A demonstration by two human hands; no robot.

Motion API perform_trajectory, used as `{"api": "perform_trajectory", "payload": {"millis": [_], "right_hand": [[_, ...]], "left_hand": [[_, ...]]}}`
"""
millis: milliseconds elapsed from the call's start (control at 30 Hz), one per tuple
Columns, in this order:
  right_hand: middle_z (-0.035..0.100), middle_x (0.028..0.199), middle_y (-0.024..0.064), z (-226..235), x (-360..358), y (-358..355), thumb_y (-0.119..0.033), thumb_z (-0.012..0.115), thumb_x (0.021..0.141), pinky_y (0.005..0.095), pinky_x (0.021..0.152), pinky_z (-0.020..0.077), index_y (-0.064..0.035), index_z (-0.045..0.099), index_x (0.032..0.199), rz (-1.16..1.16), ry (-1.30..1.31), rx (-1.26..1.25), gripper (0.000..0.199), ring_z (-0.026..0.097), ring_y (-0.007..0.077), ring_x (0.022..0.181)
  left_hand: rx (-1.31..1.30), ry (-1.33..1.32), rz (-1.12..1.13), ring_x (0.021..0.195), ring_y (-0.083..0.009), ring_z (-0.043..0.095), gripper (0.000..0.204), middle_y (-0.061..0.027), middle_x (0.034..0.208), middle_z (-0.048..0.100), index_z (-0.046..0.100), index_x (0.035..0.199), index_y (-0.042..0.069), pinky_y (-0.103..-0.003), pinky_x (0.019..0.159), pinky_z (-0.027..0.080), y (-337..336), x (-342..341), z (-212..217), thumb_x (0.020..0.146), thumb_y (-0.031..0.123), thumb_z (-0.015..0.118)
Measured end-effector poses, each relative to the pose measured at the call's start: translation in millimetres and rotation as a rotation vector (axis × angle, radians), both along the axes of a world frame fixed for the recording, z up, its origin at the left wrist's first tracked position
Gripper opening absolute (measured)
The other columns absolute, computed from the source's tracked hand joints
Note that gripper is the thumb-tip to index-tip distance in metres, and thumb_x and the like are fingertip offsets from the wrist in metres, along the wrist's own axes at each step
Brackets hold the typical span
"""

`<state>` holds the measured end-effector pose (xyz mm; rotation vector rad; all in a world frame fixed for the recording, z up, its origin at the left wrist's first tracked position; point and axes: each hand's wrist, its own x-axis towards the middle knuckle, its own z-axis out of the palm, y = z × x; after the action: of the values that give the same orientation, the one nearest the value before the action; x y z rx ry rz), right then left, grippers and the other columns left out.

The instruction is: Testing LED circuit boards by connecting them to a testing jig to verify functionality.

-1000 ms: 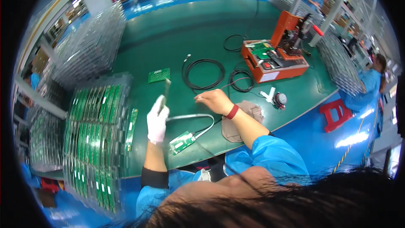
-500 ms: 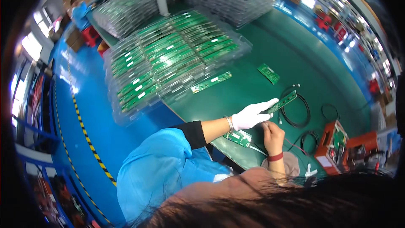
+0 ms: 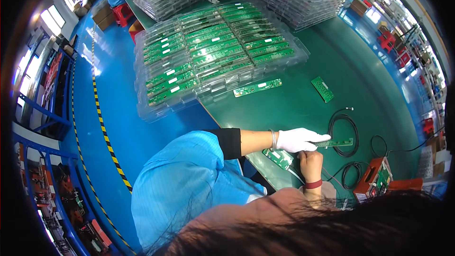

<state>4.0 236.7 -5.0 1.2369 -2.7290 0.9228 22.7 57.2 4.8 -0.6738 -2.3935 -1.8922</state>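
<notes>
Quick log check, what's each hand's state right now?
Left gloved hand: closed, holding a narrow green circuit board.
Right hand: curled; cannot tell whether it holds anything.

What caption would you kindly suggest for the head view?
White-gloved left hand holding a slim green circuit board, bare right hand close by, over a green tabletop.

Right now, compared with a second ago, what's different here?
The view has swung left. The bare right hand with the red wristband has moved in beside the white-gloved left hand; whether it grips anything is unclear. The left hand still holds the long, narrow green circuit board. The small rectangular green board stayed lying on the green table.
</notes>
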Motion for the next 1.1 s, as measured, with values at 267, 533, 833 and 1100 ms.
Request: {"api": "perform_trajectory", "payload": {"millis": [267, 533, 833, 1100], "right_hand": [[0.066, 0.072, 0.011, 1, -1, -3, -0.005, 0.06, 0.087, 0.0281, 0.055, 0.0454, 0.0033, 0.069, 0.096, -0.122, -0.09, -0.283, 0.015, 0.057, 0.0194, 0.056], [0.07, 0.081, 0.0088, -7, 0, 7, -0.002, 0.059, 0.089, 0.0248, 0.058, 0.0479, 0.0046, 0.069, 0.1, -0.107, -0.156, -0.361, 0.016, 0.061, 0.015, 0.061], [0.069, 0.078, 0.0082, -4, 0, 7, -0.003, 0.059, 0.09, 0.0241, 0.059, 0.0487, 0.004, 0.069, 0.103, -0.138, -0.218, -0.388, 0.019, 0.061, 0.0138, 0.063], [0.069, 0.076, 0.0081, -1, 3, 1, -0.005, 0.058, 0.091, 0.0236, 0.06, 0.049, 0.0037, 0.069, 0.104, -0.158, -0.212, -0.388, 0.019, 0.06, 0.0134, 0.064]], "left_hand": [[-0.022, 0.196, 0.068, 0.091, -0.0214, 0.057, 0.051, -0.0106, 0.119, 0.062, 0.044, 0.142, 0.008, -0.032, 0.087, 0.049, -22, -13, -23, 0.091, 0.014, 0.048], [0.063, -0.077, 0.197, 0.088, -0.0155, 0.062, 0.045, -0.0088, 0.117, 0.066, 0.053, 0.134, 0.006, -0.028, 0.082, 0.05, -83, 48, 39, 0.09, 0.012, 0.046], [-1.137, 0.438, 1.117, 0.093, -0.0271, 0.057, 0.024, -0.008, 0.102, 0.062, 0.068, 0.101, 0.01, -0.036, 0.086, 0.048, -289, 173, 64, 0.083, 0.011, 0.052], [-1.144, -0.029, 1.332, 0.086, -0.0301, 0.061, 0.022, -0.0073, 0.095, 0.063, 0.068, 0.101, 0.014, -0.037, 0.081, 0.05, -381, 247, 43, 0.083, 0.006, 0.059]]}}
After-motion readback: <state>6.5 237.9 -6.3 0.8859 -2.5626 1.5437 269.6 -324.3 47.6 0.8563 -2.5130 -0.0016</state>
